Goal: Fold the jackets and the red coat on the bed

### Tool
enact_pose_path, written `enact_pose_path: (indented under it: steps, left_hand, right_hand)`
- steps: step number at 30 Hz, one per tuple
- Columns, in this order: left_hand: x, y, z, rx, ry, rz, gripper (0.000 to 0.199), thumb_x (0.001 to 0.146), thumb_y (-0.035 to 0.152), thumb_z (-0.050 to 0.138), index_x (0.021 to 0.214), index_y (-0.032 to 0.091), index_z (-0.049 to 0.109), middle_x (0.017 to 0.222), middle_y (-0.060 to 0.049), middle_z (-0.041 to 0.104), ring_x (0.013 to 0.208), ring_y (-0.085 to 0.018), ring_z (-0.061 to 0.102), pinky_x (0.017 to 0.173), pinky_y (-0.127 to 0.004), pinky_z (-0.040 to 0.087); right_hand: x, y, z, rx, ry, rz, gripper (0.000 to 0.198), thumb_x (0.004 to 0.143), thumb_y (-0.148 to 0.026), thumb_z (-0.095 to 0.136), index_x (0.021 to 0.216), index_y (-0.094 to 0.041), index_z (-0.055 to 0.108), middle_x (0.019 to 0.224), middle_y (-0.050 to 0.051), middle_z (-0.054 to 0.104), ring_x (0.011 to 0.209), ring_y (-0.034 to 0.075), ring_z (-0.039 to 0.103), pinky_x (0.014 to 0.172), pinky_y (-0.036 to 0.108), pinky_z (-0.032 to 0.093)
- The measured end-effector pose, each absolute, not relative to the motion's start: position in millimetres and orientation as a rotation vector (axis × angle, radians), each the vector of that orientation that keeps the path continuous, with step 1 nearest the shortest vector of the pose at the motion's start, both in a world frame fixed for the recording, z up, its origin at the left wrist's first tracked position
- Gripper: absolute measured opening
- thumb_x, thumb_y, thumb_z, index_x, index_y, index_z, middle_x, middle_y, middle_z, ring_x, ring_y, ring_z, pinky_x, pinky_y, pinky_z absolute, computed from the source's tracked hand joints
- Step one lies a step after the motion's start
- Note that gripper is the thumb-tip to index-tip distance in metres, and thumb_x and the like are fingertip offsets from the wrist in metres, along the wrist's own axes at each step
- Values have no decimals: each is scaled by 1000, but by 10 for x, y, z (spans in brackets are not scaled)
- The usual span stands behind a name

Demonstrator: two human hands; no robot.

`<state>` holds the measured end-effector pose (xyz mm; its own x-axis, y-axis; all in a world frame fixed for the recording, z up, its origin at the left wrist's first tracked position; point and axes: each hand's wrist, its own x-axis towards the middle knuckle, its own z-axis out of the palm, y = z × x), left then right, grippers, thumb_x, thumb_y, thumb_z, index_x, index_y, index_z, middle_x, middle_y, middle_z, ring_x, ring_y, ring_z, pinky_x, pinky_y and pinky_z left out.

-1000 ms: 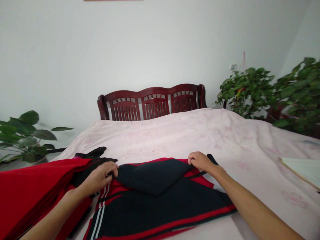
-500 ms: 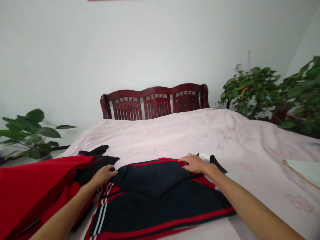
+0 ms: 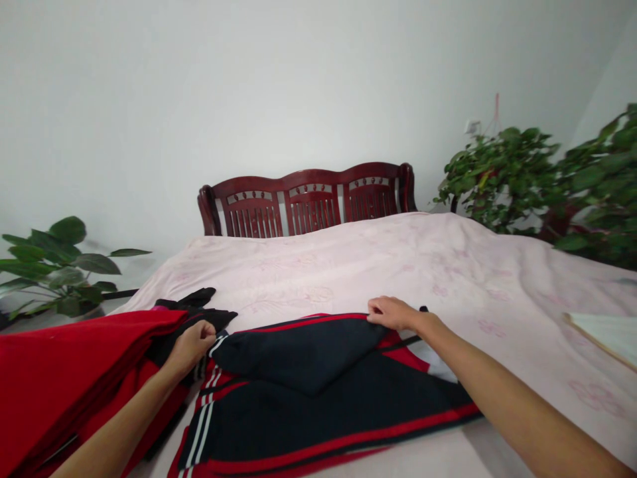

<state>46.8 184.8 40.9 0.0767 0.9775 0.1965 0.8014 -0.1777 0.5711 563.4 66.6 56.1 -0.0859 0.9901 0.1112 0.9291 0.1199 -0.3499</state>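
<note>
A navy tracksuit top [image 3: 348, 405] with red trim and white stripes lies folded on the pink bedspread. Its upper layer is folded over, with a loose edge along the far side. My left hand [image 3: 195, 344] pinches the far left corner of this layer, by the white stripes. At the far right part of the same edge, my right hand [image 3: 393, 313] has its fingers closed on the cloth. Part of a white panel shows below my right wrist, and my right forearm crosses over the garment's right end.
Folded red cloth [image 3: 84, 358] is piled at the left, with black gloves or similar black fabric [image 3: 199, 302] beside it. A pale pink flowered bedspread [image 3: 308, 265] spreads to a dark red wooden headboard [image 3: 308, 202]. Plants [image 3: 507, 172] stand on both sides; a white flat item [image 3: 610, 335] lies right.
My left hand has moved left, pulling the corner out so its white stripes show. My right hand has shifted slightly right along the far edge, and the layer looks more stretched.
</note>
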Motion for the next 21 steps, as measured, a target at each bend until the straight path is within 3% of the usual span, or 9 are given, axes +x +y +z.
enact_pose_path:
  steps: [5,11,15,19,21]
  left_hand:
    - [566,1791,461,2132,1934,893,10,75,25,50,79,21,57,75,0,63,74,-18,60,70,-27,43]
    - [711,1693,198,2232,1889,732,25,79,17,42,84,19,67,85,-6,67,86,-22,64,79,-31,46]
    - [572,1443,211,2197,1872,864,35,89,35,40,108,18,64,105,-9,67,103,-26,61,90,-36,46]
    - [459,959,167,2178,1658,819,40,92,50,40,101,22,66,103,-6,68,97,-24,63,88,-34,47]
    - [483,738,103,2246,1603,695,40,92,52,40,100,23,67,102,-6,68,100,-25,62,92,-36,45]
  right_hand:
    - [5792,859,500,-1997,-1782,97,30,94,-35,35,88,-19,60,88,5,66,79,16,57,68,25,40]
    - [5682,831,374,-2157,-1648,-38,15,88,-30,53,84,-20,64,92,7,68,85,21,57,71,29,37]
    - [5453,480,453,-2123,-1620,-233,25,95,-28,42,97,-20,65,109,10,66,104,23,55,81,31,37]
    - [5129,-61,466,-2203,-1738,-38,36,99,-37,35,86,-23,65,92,4,70,90,20,62,70,29,37]
    - [4970,-281,408,-2237,-1819,60,36,99,-42,38,86,-23,66,95,5,69,93,21,63,71,29,38]
